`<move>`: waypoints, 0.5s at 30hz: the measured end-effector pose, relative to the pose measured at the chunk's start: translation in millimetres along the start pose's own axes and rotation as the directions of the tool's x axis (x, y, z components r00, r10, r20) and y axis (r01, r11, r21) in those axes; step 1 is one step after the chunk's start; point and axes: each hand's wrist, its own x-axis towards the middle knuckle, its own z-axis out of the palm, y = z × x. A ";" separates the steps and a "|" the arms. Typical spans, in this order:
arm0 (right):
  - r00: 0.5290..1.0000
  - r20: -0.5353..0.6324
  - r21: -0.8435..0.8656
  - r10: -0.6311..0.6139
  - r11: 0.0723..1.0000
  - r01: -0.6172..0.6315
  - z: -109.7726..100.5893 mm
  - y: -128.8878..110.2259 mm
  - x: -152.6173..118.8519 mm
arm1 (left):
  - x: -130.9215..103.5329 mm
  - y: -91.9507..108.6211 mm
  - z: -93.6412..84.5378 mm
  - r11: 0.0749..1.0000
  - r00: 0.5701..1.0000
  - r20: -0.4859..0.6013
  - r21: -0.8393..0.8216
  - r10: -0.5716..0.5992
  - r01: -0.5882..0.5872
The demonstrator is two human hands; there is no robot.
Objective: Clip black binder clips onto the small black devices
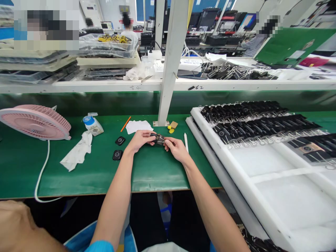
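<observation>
white foam tray (275,164) at 3 o'clock, rows of clipped black parts along its far end; pink fan (35,121) at 9 o'clock | left hand (140,139) and right hand (176,148) at centre, fingers pinched on small black clipped part (158,139) held between them above green mat (78,168) | two black pads (118,147) just left of left hand

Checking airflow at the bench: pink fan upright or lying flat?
Tipped back, nearly flat: the pink fan rests on the green mat with its grille facing upward. Running or not: cannot tell.
</observation>
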 end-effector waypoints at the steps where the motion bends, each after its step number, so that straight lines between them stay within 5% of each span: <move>1: 1.000 0.007 -0.007 -0.002 1.000 0.002 0.1 -0.7 -1.3 | -0.6 -0.7 0.7 1.000 1.000 0.006 0.000 -0.003 0.003; 9: 1.000 0.022 -0.099 -0.008 0.995 0.010 -0.5 1.2 10.4 | 6.6 2.6 1.3 0.999 0.999 -0.035 0.037 0.007 -0.006; 13: 0.998 -0.044 -0.211 0.040 0.976 -0.048 12.3 -31.9 -3.2 | -0.8 10.3 -0.7 0.992 0.998 -0.047 0.121 0.047 -0.041; 15: 0.981 -0.195 -0.330 -0.015 0.943 -0.051 15.7 -49.8 -29.1 | 3.6 13.4 -1.8 0.987 0.988 -0.131 0.151 0.078 -0.058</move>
